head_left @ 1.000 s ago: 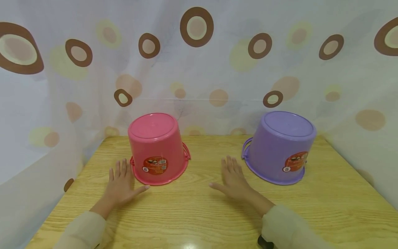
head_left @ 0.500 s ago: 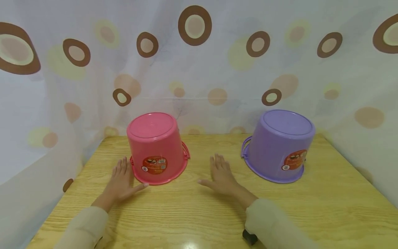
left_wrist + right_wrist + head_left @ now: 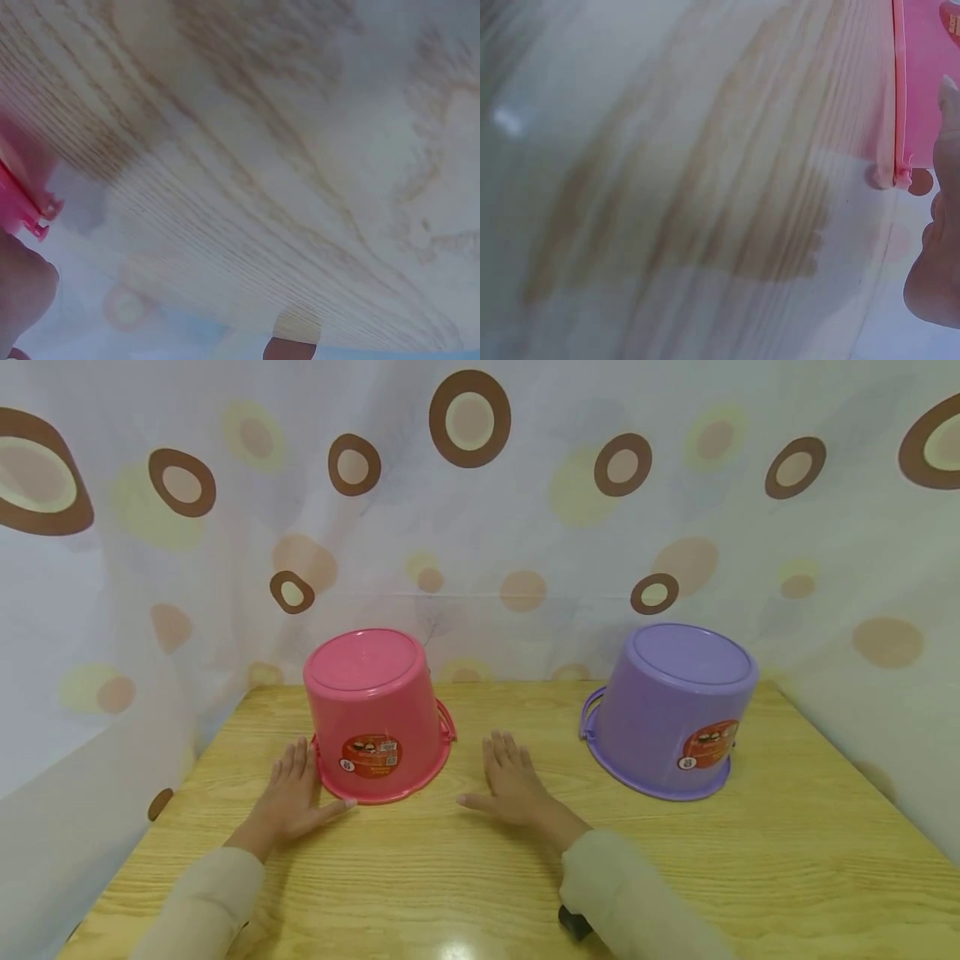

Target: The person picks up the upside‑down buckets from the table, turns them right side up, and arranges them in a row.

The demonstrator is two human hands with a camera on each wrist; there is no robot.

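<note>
Left hand (image 3: pixel 288 797) straight-fingered, thumb spread, just beside pink bucket (image 3: pixel 367 710), contact unclear | pink bucket upside down on table (image 3: pixel 405 877), between the hands | right hand (image 3: pixel 513 789) straight-fingered, thumb spread, apart from it | purple bucket (image 3: pixel 667 718) upside down, rightmost | judged best: bring palms in evenly, low, clear of the pink handle (image 3: pixel 447 722)

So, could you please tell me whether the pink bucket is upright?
No, the pink bucket is upside down: base up, rim on the table.
</note>
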